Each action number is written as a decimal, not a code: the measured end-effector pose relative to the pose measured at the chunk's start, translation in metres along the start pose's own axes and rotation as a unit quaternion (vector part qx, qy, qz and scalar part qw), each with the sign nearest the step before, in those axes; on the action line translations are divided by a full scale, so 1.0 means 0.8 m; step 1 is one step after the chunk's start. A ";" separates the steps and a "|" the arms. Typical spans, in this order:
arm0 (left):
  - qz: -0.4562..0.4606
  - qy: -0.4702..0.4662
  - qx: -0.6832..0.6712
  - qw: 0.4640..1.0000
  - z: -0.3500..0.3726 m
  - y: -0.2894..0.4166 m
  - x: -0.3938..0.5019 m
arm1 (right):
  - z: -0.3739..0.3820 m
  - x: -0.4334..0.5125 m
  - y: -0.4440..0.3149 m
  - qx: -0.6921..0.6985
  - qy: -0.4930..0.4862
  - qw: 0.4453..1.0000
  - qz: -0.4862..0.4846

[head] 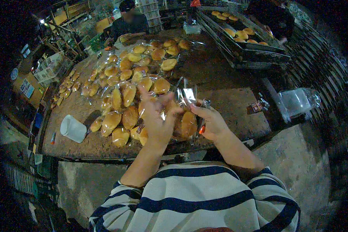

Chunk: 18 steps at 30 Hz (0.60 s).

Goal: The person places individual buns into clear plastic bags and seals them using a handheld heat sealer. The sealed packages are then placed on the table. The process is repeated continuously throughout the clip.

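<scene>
My right hand (213, 123) grips a lighter with an orange end (202, 129) and has its thumb and fingertips at the open-looking top of a clear plastic bag (189, 94). A browned bread roll (189, 124) lies in the clear plastic below, just left of that hand. My left hand (159, 119) is blurred, its fingers spread above the wrapped rolls; whether it touches the bag cannot be told. Many rolls in clear bags (129, 117) are heaped on the wooden table (232, 107) left of and beyond my hands.
A white plastic container (73, 129) lies tilted at the left, near a second lighter (52, 138). Metal trays (246, 53) with unwrapped rolls (242, 35) stand at the back right. Clear plastic bags (295, 102) lie at the right edge. A person (130, 23) is across the table, another (274, 20) beyond the trays.
</scene>
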<state>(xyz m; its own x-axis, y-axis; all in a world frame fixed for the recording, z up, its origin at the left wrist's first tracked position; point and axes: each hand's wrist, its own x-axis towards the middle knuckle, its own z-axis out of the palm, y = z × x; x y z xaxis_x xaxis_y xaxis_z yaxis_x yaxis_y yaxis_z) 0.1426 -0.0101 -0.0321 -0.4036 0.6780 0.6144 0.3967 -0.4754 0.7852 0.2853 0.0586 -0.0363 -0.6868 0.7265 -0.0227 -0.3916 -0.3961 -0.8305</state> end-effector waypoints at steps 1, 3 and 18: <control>0.005 -0.015 0.001 1.000 0.005 0.001 -0.002 | -0.003 0.001 -0.006 0.020 -0.011 1.000 0.020; -0.085 -0.050 -0.090 0.991 0.007 0.002 -0.003 | -0.007 0.000 -0.020 -0.284 0.004 0.951 -0.123; -0.302 -0.052 -0.258 0.916 0.023 -0.005 0.003 | -0.016 0.012 -0.032 -0.499 0.022 0.821 -0.278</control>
<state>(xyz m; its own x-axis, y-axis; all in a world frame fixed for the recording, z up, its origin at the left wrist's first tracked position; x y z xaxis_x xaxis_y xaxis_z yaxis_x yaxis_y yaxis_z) 0.1554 0.0037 -0.0355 -0.3304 0.9416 0.0654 -0.3263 -0.1790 0.9282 0.2965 0.0826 -0.0221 -0.5410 0.6670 0.5122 0.0737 0.6443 -0.7612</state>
